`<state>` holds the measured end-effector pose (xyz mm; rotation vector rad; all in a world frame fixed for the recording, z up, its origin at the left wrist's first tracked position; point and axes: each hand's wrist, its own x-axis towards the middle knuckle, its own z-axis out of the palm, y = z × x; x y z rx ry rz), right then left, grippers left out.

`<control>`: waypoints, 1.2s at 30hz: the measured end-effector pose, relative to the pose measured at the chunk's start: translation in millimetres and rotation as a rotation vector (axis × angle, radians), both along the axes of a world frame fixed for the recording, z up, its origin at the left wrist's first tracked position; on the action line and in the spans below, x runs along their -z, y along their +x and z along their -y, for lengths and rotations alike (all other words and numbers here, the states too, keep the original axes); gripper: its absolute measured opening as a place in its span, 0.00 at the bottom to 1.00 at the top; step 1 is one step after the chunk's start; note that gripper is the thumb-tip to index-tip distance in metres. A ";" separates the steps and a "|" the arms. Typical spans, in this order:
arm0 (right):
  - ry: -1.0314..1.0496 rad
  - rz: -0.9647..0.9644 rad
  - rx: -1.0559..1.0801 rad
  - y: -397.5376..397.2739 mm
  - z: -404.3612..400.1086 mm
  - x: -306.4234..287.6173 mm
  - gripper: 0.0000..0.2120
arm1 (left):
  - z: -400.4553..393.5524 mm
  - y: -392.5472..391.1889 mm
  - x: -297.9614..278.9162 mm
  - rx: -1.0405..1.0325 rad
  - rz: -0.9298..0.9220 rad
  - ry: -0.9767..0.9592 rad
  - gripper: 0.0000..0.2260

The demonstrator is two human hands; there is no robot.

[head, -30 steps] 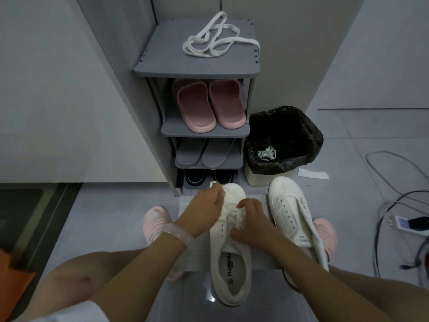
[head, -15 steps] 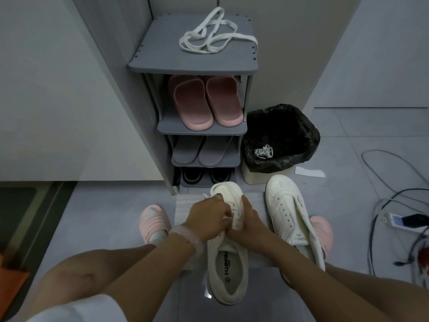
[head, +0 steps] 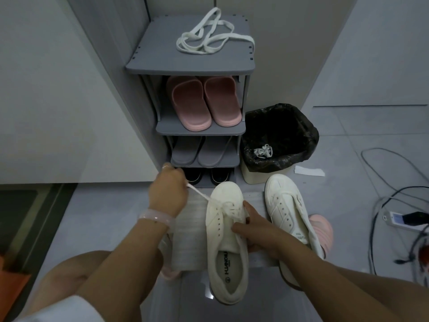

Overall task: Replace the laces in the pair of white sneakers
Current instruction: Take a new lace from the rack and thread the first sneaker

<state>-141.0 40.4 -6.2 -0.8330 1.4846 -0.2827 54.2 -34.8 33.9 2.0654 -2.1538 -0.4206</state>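
Since half a second ago the left hand has drawn out to the left, pulling a lace taut from the near sneaker on the floor. The right hand grips that sneaker's side. The other sneaker beside it has bare eyelets. A lace lies in the bin; fresh laces wait on the shoe rack. Judging by this, relacing has not begun.

Home entryway: grey shoe rack held pink slippers, lined bin stood beside it, tiled floor, cables lay nearby.
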 end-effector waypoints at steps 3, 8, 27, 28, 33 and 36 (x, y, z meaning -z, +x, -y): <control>-0.008 0.011 0.013 2.1 -0.8 -2.0 0.39 | -6.1 -7.7 -1.1 0.059 -0.035 0.019 0.08; 0.005 0.026 0.038 4.3 -1.5 -3.4 0.40 | -30.0 -45.9 21.6 0.415 -0.044 0.121 0.10; -0.067 -0.065 -0.031 5.1 0.4 2.2 0.40 | -18.8 -25.7 11.3 0.160 0.012 0.085 0.07; -0.099 -0.112 -0.055 6.6 0.3 2.3 0.41 | -22.3 -29.1 14.6 0.216 -0.007 0.129 0.08; -0.199 -0.192 -0.084 9.9 -1.7 4.7 0.40 | -32.6 -48.2 30.7 0.378 -0.079 0.278 0.12; -0.199 -0.189 -0.098 8.2 -2.0 5.2 0.39 | -35.4 -50.8 33.6 0.381 -0.052 0.249 0.07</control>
